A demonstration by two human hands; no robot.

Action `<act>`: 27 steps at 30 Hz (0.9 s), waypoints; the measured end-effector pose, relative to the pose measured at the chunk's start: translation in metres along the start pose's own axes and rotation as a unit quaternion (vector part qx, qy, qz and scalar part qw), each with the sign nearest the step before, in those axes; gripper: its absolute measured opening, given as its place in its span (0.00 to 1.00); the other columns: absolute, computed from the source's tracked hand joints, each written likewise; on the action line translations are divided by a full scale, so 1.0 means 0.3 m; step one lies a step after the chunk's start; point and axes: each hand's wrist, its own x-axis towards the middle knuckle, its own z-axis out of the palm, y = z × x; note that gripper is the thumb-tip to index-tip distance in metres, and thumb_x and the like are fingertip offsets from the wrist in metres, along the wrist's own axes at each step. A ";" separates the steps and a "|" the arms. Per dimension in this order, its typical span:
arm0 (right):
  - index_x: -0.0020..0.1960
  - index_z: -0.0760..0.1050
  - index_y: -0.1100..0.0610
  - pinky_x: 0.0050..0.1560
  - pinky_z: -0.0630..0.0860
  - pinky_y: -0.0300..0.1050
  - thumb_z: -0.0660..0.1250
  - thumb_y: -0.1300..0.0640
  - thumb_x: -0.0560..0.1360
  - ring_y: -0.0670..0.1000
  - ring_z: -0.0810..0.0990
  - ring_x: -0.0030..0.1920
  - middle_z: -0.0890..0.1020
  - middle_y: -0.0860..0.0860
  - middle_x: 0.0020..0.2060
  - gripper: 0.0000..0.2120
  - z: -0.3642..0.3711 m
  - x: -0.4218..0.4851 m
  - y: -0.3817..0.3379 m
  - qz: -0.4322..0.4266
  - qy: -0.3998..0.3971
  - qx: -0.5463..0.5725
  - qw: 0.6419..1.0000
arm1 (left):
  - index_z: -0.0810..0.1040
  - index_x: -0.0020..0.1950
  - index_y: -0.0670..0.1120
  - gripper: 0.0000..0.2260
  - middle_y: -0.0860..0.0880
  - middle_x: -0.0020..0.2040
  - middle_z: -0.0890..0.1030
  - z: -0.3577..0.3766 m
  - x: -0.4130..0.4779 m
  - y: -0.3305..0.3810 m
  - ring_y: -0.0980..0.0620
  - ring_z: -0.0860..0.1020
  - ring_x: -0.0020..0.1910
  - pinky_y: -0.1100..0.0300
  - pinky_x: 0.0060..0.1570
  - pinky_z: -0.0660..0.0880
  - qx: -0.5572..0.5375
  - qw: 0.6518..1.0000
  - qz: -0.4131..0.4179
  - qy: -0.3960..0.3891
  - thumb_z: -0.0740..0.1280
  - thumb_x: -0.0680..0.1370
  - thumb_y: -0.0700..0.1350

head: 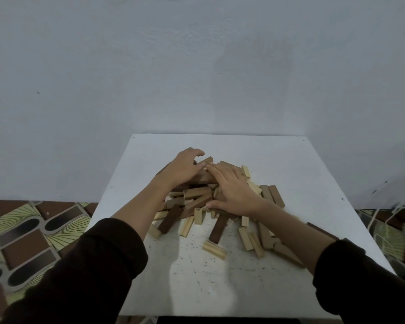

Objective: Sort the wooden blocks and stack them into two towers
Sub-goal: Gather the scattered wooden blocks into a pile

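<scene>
A loose heap of wooden blocks (198, 195), pale and dark brown mixed, lies in the middle of the white table (302, 164). My left hand (181, 168) rests palm down on the heap's far left side, fingers curved over the dark blocks there. My right hand (234, 190) lies flat across the top of the heap, fingers spread and pointing left, thumb against the near blocks. More blocks are scattered toward me: a dark one (218, 228), a pale one (213, 249), and several under my right forearm. No tower stands anywhere.
The table stands against a pale blue wall (197, 66). Patterned floor (28, 230) shows to the left and right. Some string (384, 220) hangs by the table's right edge. Bare tabletop lies behind the heap and at the near front.
</scene>
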 end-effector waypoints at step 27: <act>0.69 0.66 0.57 0.66 0.57 0.44 0.67 0.53 0.75 0.55 0.64 0.65 0.68 0.54 0.66 0.25 -0.025 -0.708 0.259 0.319 0.055 0.060 0.944 | 0.71 0.65 0.43 0.29 0.46 0.62 0.71 0.542 -0.247 0.383 0.49 0.68 0.60 0.53 0.59 0.68 0.162 0.921 0.299 -0.190 0.74 0.69 0.54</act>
